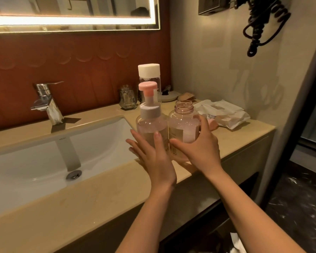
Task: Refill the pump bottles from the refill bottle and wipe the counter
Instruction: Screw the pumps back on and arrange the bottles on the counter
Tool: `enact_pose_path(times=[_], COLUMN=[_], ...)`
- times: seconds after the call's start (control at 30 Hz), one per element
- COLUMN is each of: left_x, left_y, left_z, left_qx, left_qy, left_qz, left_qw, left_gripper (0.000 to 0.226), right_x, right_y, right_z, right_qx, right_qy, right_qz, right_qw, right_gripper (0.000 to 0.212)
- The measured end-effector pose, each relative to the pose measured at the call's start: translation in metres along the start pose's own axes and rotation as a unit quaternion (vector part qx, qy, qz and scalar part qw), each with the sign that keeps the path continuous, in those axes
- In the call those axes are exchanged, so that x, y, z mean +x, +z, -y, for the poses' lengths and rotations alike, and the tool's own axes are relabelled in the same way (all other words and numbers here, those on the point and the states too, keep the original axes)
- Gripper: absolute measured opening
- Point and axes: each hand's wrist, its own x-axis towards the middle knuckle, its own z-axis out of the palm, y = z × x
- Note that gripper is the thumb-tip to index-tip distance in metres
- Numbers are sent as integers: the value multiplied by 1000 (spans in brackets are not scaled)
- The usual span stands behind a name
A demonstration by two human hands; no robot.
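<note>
Two clear pinkish bottles stand side by side on the beige counter (102,194), right of the sink. The left pump bottle (150,123) carries its pink pump head. The right bottle (183,125) has an open threaded neck with no pump on it. My right hand (199,148) grips the open bottle round its lower body. My left hand (151,156) has straight spread fingers against the front of the pump bottle. Behind them stands a tall clear refill bottle (149,75) with a white cap.
A white basin (44,161) with a chrome tap (47,103) fills the left. Glass tumblers (128,97) stand by the back wall. A pack of wipes (224,114) and a pink object lie at the right. A black hair-dryer cord hangs on the right wall.
</note>
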Motion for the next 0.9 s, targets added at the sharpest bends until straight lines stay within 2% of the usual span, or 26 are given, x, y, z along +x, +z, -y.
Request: enact_pose_path(times=[0.17, 0.33, 0.4, 0.5, 0.57, 0.63, 0.73, 0.9], left_x=[18, 37, 41, 46, 42, 30, 22, 16], left_y=[26, 36, 36, 30, 21, 10, -8, -33], left_z=[-5, -4, -1, 10, 8, -7, -7, -6], left_qx=[-24, -9, -9, -56, -80, -75, -63, -23], left_qy=[-28, -44, -31, -84, -103, -77, -29, 6], left_qz=[6, 50, 88, 149, 173, 174, 174, 198], left_qw=[999, 998, 996, 984, 976, 979, 982, 980], left_gripper=[63, 63, 68, 95, 99, 93, 103, 120], right_x=[-1, -1, -1, -3, -5, -6, -9, -21], right_y=[-4, -1, -1, -2, -2, -3, 0, 16], right_z=[-3, -5, -5, -5, -3, -1, 3, 12], right_qx=[-4, -9, -14, -18, -20, -22, -21, -21], right_qy=[-5, -2, -3, -5, -7, -8, -8, -13], right_qz=[2, -1, -3, -3, -8, -9, -7, 22], right_qw=[1000, 1000, 1000, 1000, 1000, 1000, 1000, 999], right_gripper=[98, 98, 97, 97, 98, 98, 97, 94])
